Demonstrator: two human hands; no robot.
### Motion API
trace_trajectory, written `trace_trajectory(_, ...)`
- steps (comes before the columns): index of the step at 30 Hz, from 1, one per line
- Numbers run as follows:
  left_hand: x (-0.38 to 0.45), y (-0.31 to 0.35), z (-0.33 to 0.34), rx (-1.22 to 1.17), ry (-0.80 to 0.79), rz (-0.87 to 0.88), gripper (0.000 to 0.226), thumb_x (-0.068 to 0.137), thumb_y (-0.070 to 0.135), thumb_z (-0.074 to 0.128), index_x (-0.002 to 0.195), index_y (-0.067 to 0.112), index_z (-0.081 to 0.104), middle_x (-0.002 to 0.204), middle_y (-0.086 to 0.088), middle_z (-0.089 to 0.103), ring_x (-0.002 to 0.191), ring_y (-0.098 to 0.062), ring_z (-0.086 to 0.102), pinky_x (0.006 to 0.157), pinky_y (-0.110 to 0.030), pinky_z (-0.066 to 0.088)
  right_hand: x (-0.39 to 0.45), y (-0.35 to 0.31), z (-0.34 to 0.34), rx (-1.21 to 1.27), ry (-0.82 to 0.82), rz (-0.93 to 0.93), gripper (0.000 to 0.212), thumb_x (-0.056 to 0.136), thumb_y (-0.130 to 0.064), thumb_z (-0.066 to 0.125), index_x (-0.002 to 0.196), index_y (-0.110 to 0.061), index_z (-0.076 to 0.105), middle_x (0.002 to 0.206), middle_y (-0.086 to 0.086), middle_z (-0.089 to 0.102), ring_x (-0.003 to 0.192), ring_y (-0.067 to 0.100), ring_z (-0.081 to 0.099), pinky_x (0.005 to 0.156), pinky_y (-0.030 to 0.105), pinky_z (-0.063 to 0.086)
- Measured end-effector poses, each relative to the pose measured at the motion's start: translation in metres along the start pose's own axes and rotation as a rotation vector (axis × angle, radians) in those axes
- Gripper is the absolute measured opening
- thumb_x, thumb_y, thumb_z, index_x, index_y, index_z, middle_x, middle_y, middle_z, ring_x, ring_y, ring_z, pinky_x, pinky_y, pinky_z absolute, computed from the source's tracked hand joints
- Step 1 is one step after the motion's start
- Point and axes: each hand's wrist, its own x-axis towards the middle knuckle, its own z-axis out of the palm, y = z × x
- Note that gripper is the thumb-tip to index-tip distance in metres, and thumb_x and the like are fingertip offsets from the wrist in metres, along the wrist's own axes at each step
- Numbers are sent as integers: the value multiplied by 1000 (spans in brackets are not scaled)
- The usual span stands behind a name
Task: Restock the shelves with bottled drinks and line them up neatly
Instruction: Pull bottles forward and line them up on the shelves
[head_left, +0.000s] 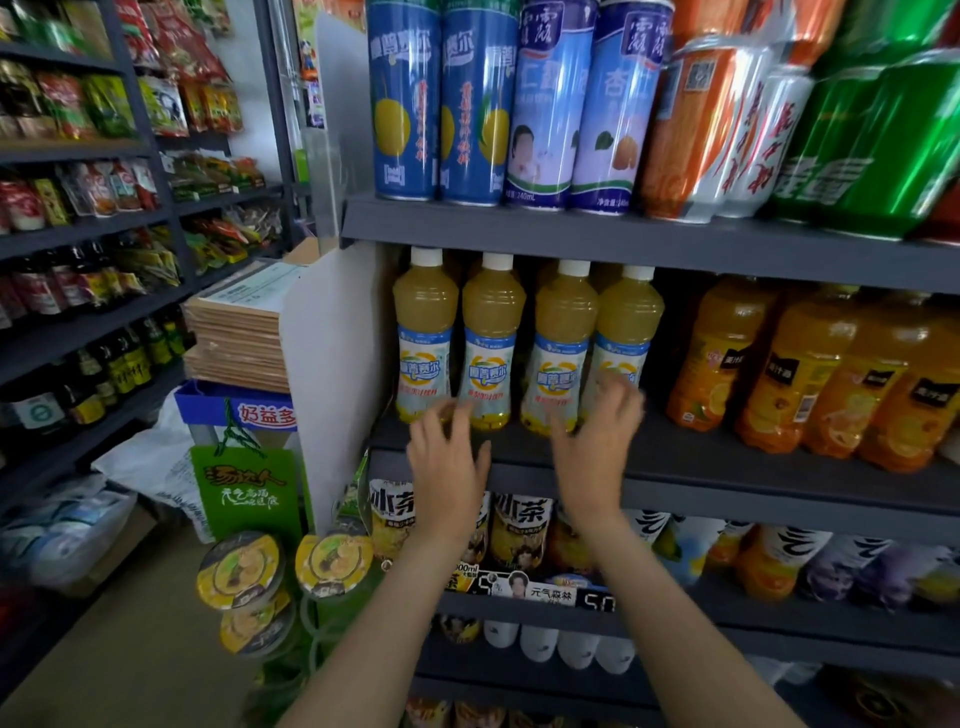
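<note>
Reaching toward four yellow juice bottles (524, 343), the left hand (449, 462) and right hand (597, 447) were open, gripping nothing. Squaring them well meant nudging bases gently, labels facing forward.

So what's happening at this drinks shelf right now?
A person is tidying a shop shelf. Both hands reach toward a row of four yellow juice bottles with white caps on the middle shelf. The left hand and the right hand are open with fingers spread at the bottles' bases, holding nothing. The bottles stand upright side by side. Orange juice bottles sit to their right.
</note>
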Motion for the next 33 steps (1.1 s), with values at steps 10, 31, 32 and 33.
trace_trajectory(10, 3, 7, 20, -3, -83, 11, 37, 80, 6, 67, 117, 13, 63, 133, -24, 43, 116, -43, 46, 90, -50, 45, 40, 59, -13, 1, -304, 387, 82, 73, -29, 77, 137, -4, 31, 135, 14, 46, 125, 31, 45, 100, 48, 41)
trace_trajectory(31, -10, 167, 101, -295, -77, 184, 35, 83, -1, 56, 117, 5, 53, 117, -13, 50, 110, -21, 46, 91, -38, 47, 69, 130, -126, -49, -70, 156, 49, 86, -15, 64, 126, 3, 41, 124, 19, 45, 116, 30, 45, 88, 17, 32)
trace_trajectory(32, -11, 178, 109, -296, -86, 160, 36, 84, 1, 57, 120, 4, 51, 119, -14, 50, 112, -22, 47, 92, -38, 46, 74, 140, -137, -72, -64, 148, 46, 87, -13, 62, 125, 3, 41, 123, 18, 45, 115, 30, 45, 89, 19, 33)
trace_trajectory(33, -8, 189, 117, -301, -107, 110, 40, 86, 5, 58, 125, 3, 48, 123, -15, 49, 115, -25, 46, 95, -38, 44, 78, 149, -145, -94, -73, 139, 42, 88, -13, 60, 123, 3, 42, 121, 17, 45, 114, 30, 45, 88, 21, 34)
